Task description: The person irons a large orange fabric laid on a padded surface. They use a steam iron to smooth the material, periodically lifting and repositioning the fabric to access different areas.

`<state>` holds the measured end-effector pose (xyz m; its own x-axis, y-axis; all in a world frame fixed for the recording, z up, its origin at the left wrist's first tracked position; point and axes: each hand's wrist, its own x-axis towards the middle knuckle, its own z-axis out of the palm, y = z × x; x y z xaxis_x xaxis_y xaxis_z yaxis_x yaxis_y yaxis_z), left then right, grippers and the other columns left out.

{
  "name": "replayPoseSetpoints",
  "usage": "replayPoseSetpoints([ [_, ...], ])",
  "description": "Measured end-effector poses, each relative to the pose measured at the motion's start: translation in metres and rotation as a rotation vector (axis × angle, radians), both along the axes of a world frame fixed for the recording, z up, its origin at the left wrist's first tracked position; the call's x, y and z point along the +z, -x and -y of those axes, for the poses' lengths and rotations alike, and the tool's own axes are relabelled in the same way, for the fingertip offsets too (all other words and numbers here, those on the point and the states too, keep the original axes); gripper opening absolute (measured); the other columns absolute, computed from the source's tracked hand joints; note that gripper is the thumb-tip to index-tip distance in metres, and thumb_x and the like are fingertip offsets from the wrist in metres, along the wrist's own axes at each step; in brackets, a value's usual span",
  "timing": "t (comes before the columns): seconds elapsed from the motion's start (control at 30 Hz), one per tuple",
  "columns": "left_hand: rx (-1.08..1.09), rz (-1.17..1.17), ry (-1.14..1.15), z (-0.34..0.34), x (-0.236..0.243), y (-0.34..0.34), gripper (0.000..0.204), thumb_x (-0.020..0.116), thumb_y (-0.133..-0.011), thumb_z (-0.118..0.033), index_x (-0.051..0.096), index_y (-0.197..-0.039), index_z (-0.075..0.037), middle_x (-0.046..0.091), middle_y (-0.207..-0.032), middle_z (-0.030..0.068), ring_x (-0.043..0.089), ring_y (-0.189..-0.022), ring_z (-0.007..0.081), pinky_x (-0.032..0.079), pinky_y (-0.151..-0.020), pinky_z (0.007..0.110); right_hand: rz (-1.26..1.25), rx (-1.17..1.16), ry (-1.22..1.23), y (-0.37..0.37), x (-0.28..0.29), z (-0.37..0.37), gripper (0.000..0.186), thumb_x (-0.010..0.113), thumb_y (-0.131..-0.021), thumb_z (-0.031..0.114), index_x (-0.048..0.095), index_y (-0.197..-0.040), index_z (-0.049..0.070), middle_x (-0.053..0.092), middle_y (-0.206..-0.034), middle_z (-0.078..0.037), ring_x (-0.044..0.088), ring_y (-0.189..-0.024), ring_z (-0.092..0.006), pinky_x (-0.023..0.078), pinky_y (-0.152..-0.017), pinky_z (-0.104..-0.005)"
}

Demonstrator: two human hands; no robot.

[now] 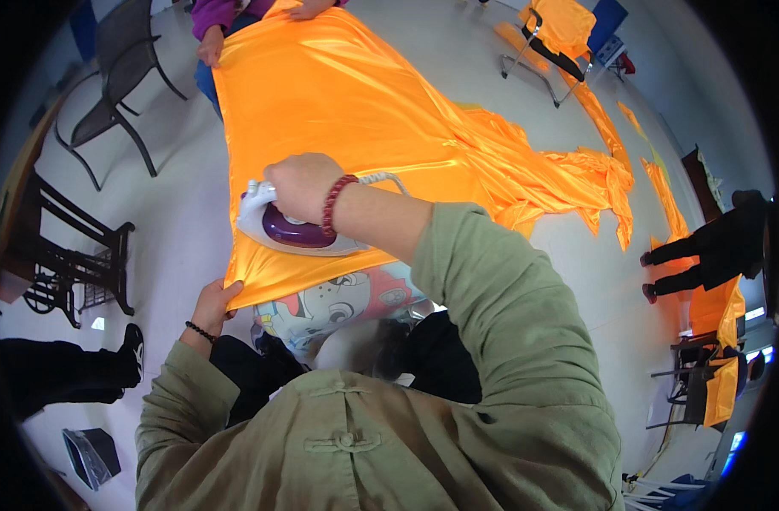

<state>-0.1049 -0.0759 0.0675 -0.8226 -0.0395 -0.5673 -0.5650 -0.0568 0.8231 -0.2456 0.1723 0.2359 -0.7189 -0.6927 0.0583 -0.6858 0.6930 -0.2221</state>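
A wide piece of shiny orange fabric (321,85) stretches away from me, its right side falling in folds to the floor. My right hand (306,187) grips the handle of a white and purple iron (296,232), whose base rests on the cloth near its left edge. My left hand (212,308) pinches the near left corner of the fabric. Beneath the near edge shows a cloth with a cartoon print (338,302). Across from me, a person in a purple sleeve (212,15) holds the far edge with both hands.
A dark chair (121,77) and a black metal stand (74,247) are on the left, with a bin (91,456) below. An orange-draped chair (555,38) stands far right. More orange strips (666,204) lie along the right floor, near a person in black (730,243).
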Motion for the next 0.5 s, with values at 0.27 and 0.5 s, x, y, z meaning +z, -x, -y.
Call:
replayPoseSetpoints([
  [0.27,0.018,-0.092,-0.009,0.006,-0.004,-0.01,0.02,0.062,-0.095,-0.022,0.061,-0.101,-0.003,0.059,-0.072,-0.0004,0.045,-0.049,0.0063,0.034,-0.045,0.021,-0.007,-0.291,-0.006,0.066,-0.012,-0.081,0.021,0.058,-0.084,0.019,0.07,-0.097,0.009,0.071,-0.096,-0.017,0.068,-0.091,-0.0358,0.053,-0.081,-0.0462],
  [0.5,0.008,-0.106,0.033,0.01,-0.003,-0.011,0.022,0.062,-0.096,-0.021,0.06,-0.106,-0.002,0.062,-0.08,-0.0005,0.044,-0.051,0.0036,0.036,-0.045,0.019,-0.096,-0.738,-0.074,0.14,-0.023,-0.265,0.028,0.067,-0.082,0.019,0.07,-0.103,0.0,0.071,-0.1,-0.021,0.067,-0.099,-0.0381,0.052,-0.086,-0.0438],
])
